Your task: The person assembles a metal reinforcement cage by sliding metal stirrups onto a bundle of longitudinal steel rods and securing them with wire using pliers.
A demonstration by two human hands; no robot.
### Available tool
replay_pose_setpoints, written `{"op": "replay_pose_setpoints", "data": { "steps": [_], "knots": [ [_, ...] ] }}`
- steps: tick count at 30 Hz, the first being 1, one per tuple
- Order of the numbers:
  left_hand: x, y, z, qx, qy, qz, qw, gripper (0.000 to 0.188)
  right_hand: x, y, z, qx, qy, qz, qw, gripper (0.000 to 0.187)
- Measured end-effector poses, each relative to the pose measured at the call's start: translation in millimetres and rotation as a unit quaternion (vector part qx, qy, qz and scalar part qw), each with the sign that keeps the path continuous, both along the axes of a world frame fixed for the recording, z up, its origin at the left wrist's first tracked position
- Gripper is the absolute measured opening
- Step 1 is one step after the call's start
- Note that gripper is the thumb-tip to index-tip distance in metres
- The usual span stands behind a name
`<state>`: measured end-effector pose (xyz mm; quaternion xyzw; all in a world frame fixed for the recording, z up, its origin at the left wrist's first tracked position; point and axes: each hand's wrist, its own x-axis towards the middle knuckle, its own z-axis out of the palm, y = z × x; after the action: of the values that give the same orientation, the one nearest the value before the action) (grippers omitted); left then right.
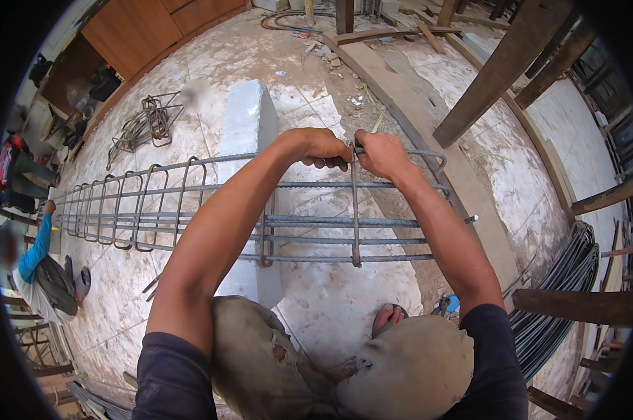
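A long rebar cage (316, 221), made of ribbed steel bars with bent stirrups, runs from far left to right before me. Both my hands meet at its far top bar, where a stirrup (355, 210) crosses. My left hand (322, 147) is closed, its curled fingertips at the stirrup's upper corner; whatever they pinch is hidden. Just right of the stirrup, my right hand (381, 153) is closed over the bar, thumb raised. A pale block (249, 115) lies under the cage, reaching out on its far and near sides.
At the far left a person (45, 262) in blue sleeves crouches by the cage's other end. Loose stirrups (152, 124) are heaped on the floor beyond. Wooden posts (505, 70), planks and a bundle of steel rods (558, 297) stand or lie at right.
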<state>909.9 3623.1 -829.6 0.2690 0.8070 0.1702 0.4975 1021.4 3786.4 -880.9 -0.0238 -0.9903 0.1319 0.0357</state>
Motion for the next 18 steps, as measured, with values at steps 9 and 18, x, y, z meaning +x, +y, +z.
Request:
{"op": "replay_pose_setpoints", "data": {
  "steps": [9,18],
  "knots": [
    [-13,22,16,0.006,-0.021,-0.005,1.0,0.027,-22,61,19,-0.396,-0.151,0.027,0.905,0.043],
    [-60,0,-16,0.111,-0.228,0.125,0.959,0.086,-38,23,40,-0.232,-0.051,0.164,0.957,0.041]
  ]
}}
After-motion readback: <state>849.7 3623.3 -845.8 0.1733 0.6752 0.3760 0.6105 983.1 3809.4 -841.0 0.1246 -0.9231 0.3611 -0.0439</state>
